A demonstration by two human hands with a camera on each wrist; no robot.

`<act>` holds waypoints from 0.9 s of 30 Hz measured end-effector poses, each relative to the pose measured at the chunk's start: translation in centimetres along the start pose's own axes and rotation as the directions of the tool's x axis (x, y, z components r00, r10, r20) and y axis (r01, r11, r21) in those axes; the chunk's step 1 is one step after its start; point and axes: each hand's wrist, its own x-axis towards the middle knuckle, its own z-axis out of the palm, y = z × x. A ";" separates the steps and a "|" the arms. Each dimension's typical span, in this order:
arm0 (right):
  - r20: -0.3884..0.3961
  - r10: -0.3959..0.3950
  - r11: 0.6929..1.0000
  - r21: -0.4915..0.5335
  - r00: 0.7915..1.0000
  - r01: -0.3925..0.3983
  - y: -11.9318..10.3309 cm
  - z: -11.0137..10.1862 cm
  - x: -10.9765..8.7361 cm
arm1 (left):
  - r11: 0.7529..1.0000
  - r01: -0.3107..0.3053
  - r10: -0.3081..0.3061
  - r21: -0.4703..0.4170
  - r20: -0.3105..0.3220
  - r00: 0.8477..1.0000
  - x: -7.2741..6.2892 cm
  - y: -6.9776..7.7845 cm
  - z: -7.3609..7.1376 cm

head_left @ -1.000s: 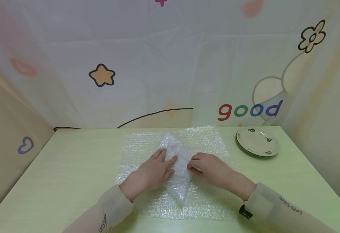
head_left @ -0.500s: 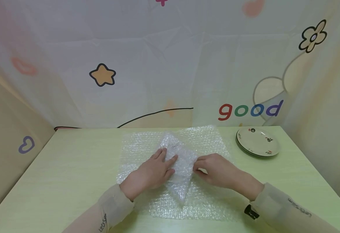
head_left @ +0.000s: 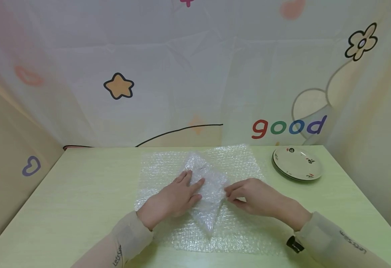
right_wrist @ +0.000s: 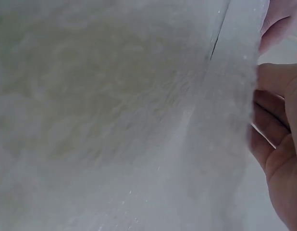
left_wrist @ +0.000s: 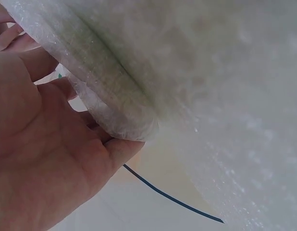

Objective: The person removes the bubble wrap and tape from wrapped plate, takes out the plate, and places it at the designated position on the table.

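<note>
A clear sheet of bubble wrap (head_left: 242, 238) lies on the table, its flaps folded inward into a diamond-shaped packet in the middle. My left hand (head_left: 172, 199) rests on the packet with its fingers spread and straight. At the packet's right edge, my right hand (head_left: 257, 197) pinches the corner of a flap between thumb and fingers. In the left wrist view the folded wrap (left_wrist: 124, 110) shows a rounded edge with a thin dark line; what lies inside is veiled. The right wrist view shows the wrap (right_wrist: 216, 120) close up beside the curled right fingers (right_wrist: 271, 115).
A stack of white plates (head_left: 297, 163) with small printed motifs stands at the back right of the pale green table (head_left: 81, 186). A printed curtain (head_left: 182, 85) hangs along the back and both sides.
My right hand has moved to the right and slightly toward me, drawing the flap's corner outward over the packet. The left hand has stayed in place.
</note>
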 end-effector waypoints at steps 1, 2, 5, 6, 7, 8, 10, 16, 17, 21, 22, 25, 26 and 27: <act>0.003 0.000 1.000 0.002 1.000 0.000 0.0 0.0 0.0 | 1.000 0.001 -0.001 -0.003 0.002 1.000 0.0 0.0 0.0; 0.004 -0.001 1.000 0.002 1.000 0.001 0.1 0.0 -0.1 | 1.000 0.001 -0.001 -0.005 0.005 1.000 0.0 0.0 0.0; 0.013 -0.004 1.000 -0.015 1.000 0.004 0.3 0.1 -0.3 | 1.000 -0.002 0.002 -0.011 0.011 1.000 -0.1 -0.1 -0.1; 0.016 -0.006 1.000 -0.023 1.000 0.006 0.3 0.1 -0.4 | 1.000 -0.005 0.005 -0.014 0.011 1.000 -0.1 -0.1 -0.1; 0.019 -0.009 0.999 -0.031 1.000 0.009 0.4 0.2 -0.5 | 1.000 -0.006 0.006 -0.015 0.013 1.000 -0.1 -0.1 -0.1; 0.021 -0.016 0.999 -0.040 1.000 0.017 0.4 0.2 -0.6 | 1.000 -0.010 0.010 -0.018 0.013 1.000 -0.2 -0.2 -0.1; 0.019 -0.028 0.998 -0.054 0.999 0.029 0.6 0.4 -0.8 | 1.000 -0.016 0.016 -0.025 0.012 1.000 -0.2 -0.2 -0.1; -0.044 -0.075 0.995 -0.066 0.996 0.072 0.9 0.9 -1.2 | 1.000 -0.013 0.013 -0.029 0.022 1.000 -0.2 -0.2 -0.2; -0.054 -0.078 0.995 -0.065 0.995 0.075 0.9 0.8 -1.2 | 1.000 -0.011 0.012 -0.027 0.024 1.000 -0.2 -0.2 -0.3; -0.065 -0.046 0.998 -0.037 0.997 0.044 0.9 0.6 -1.4 | 1.000 -0.009 0.010 -0.022 0.025 1.000 -0.2 -0.2 -0.3; -0.063 -0.027 0.999 -0.032 0.998 0.025 0.9 0.5 -1.4 | 1.000 -0.009 0.009 -0.022 0.026 1.000 -0.1 -0.2 -0.2; -0.063 0.028 0.999 -0.024 0.998 -0.030 0.8 0.2 -1.6 | 1.000 -0.008 0.009 -0.022 0.022 1.000 -0.1 -0.2 -0.2; -0.064 0.038 0.999 -0.028 0.997 -0.040 0.8 0.2 -1.6 | 1.000 -0.009 0.010 -0.021 0.022 1.000 -0.1 -0.2 -0.2; -0.067 0.045 0.998 -0.035 0.997 -0.048 0.8 0.2 -1.7 | 1.000 -0.011 0.011 -0.020 0.021 1.000 -0.1 -0.2 -0.2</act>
